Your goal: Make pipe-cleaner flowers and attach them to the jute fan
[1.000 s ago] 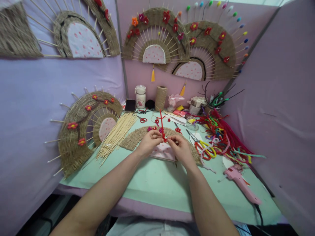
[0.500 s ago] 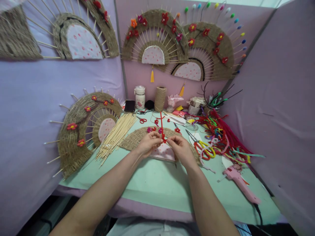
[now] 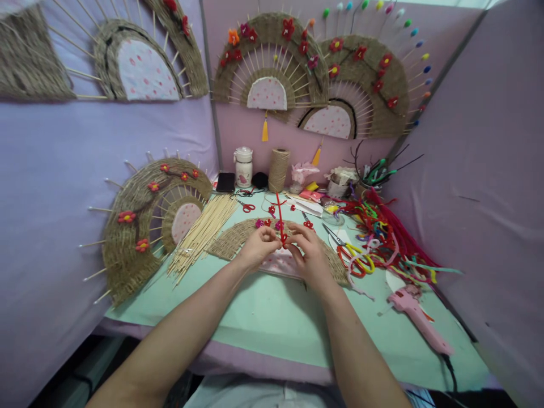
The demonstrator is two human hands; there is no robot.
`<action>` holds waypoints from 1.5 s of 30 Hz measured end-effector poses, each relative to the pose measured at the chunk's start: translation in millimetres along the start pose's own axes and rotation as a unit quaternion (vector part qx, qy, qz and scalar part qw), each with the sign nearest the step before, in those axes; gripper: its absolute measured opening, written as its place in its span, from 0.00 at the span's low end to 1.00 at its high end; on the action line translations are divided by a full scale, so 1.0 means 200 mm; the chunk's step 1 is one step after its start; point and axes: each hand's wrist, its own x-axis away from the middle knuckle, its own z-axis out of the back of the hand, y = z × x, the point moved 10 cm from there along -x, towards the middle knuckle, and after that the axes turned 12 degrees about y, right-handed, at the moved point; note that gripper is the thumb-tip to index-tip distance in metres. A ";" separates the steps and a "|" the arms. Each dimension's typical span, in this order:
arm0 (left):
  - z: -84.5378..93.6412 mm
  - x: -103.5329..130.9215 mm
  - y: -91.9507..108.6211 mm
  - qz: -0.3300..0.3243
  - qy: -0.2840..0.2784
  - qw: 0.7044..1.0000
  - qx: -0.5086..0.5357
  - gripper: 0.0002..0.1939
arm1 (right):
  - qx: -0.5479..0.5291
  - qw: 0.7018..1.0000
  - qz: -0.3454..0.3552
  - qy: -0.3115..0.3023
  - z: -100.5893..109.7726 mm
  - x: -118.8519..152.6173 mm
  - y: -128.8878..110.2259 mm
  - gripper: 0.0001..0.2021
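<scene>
Both hands meet over a woven fan that lies on the green table. My left hand pinches the lower, bent end of a red pipe cleaner, whose straight part points up and away. The fingertips of my right hand are closed on the same bent end from the other side. Small red and magenta flowers lie along the fan's upper edge. Below my fingers shows the fan's white, pink-spotted centre, partly hidden by the hands.
Thin wooden sticks lie to the left, beside a standing fan. On the right are yellow-handled scissors, a heap of coloured pipe cleaners and a pink glue gun. Behind stands a twine spool.
The fingers of my right hand have shifted up and over the bent end of the red pipe cleaner. The whole view has moved slightly.
</scene>
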 end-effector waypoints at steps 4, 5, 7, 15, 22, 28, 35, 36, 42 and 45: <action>0.00 0.00 0.02 -0.025 0.001 0.999 -0.047 0.12 | 0.001 0.999 0.022 -0.049 -0.04 0.01 0.00 0.05; 0.00 0.00 0.01 -0.023 -0.002 0.998 -0.051 0.12 | 0.005 0.998 0.024 -0.053 -0.04 0.01 0.01 0.05; 0.00 0.00 0.01 -0.019 -0.011 0.999 -0.048 0.12 | 0.013 0.998 0.025 -0.052 -0.04 0.01 0.01 0.05; -0.01 -0.01 0.02 -0.059 -0.033 0.997 -0.030 0.13 | 0.007 0.996 -0.082 -0.014 -0.01 0.01 0.09 0.07; -0.05 0.03 0.03 -0.055 -0.070 0.994 -0.059 0.12 | -0.113 0.957 -0.265 -0.023 -0.07 0.09 0.24 0.08; -0.04 0.01 0.01 -0.046 -0.061 0.995 -0.068 0.11 | -0.180 0.921 -0.345 -0.029 -0.10 0.13 0.31 0.11; -0.02 0.04 0.14 -0.212 -0.004 0.971 -0.111 0.09 | -0.134 0.907 -0.399 -0.023 -0.08 0.15 0.32 0.16; -0.02 0.05 0.16 -0.241 0.002 0.962 -0.131 0.08 | -0.132 0.903 -0.408 -0.022 -0.08 0.15 0.32 0.15; -0.04 0.12 0.21 -0.298 0.018 0.934 -0.196 0.04 | -0.166 0.871 -0.461 -0.012 -0.10 0.20 0.34 0.11; -0.03 0.12 0.21 -0.301 0.027 0.935 -0.188 0.04 | -0.206 0.853 -0.480 -0.011 -0.12 0.21 0.35 0.11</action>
